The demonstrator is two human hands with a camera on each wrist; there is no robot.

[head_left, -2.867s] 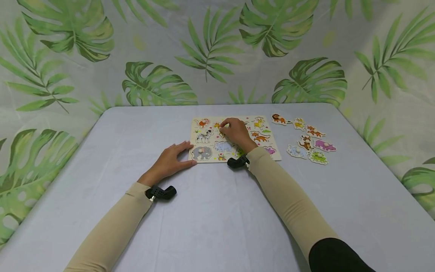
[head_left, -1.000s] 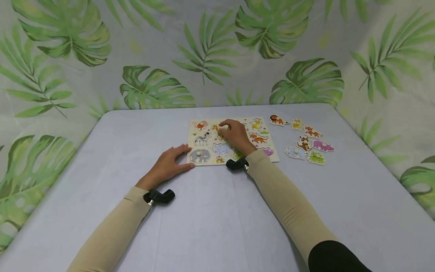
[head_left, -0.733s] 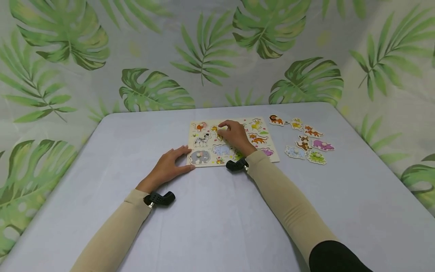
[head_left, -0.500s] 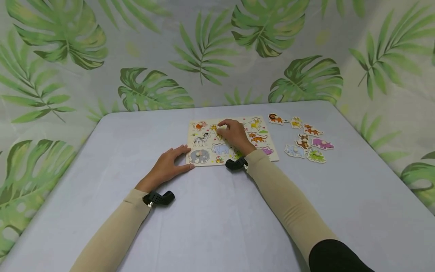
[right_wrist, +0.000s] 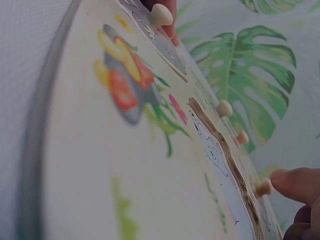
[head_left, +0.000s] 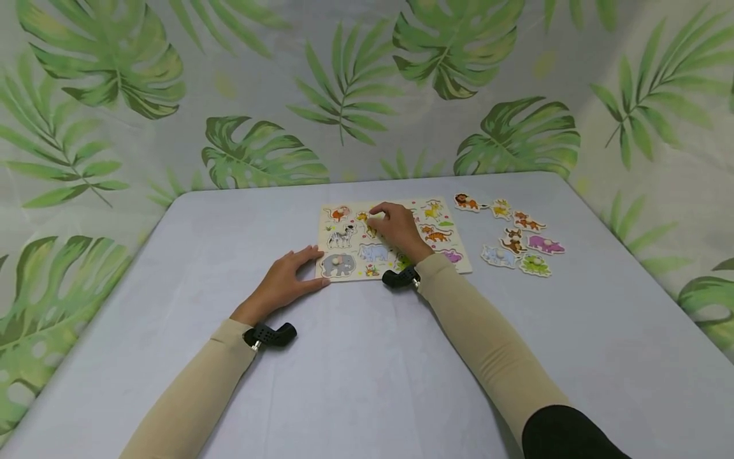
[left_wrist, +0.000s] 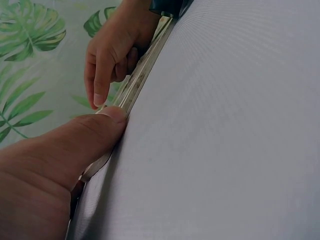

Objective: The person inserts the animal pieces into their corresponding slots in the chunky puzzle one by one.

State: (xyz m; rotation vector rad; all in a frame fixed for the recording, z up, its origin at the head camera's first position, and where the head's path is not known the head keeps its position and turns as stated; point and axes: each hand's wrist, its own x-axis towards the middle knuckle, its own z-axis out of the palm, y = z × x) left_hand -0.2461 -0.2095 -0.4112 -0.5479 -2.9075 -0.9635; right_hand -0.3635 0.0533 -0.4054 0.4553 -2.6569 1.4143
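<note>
A wooden animal puzzle board (head_left: 461, 262) lies on the grey table. My right hand (head_left: 383, 220) rests on the board's middle, its fingers curled, thumb and index finger pinching the small peg of a yellow-orange piece (head_left: 364, 217). In the right wrist view a right fingertip (right_wrist: 295, 184) touches that peg (right_wrist: 262, 188). My left hand (head_left: 295, 271) lies flat on the table, with its thumb (left_wrist: 100, 132) pressed against the board's front left edge (left_wrist: 137, 82). An elephant piece (head_left: 338, 264), a zebra piece (head_left: 342, 236) and a pale blue animal piece (head_left: 374, 252) sit in the board.
Several loose animal pieces lie on the table right of the board, among them a lion (head_left: 467, 202), a purple hippo (head_left: 543, 244) and a green frog (head_left: 534, 264). A leaf-print cloth (head_left: 367, 95) hangs behind and beside the table (head_left: 367, 370).
Both hands stay where they were; only the head view has shifted slightly.
</note>
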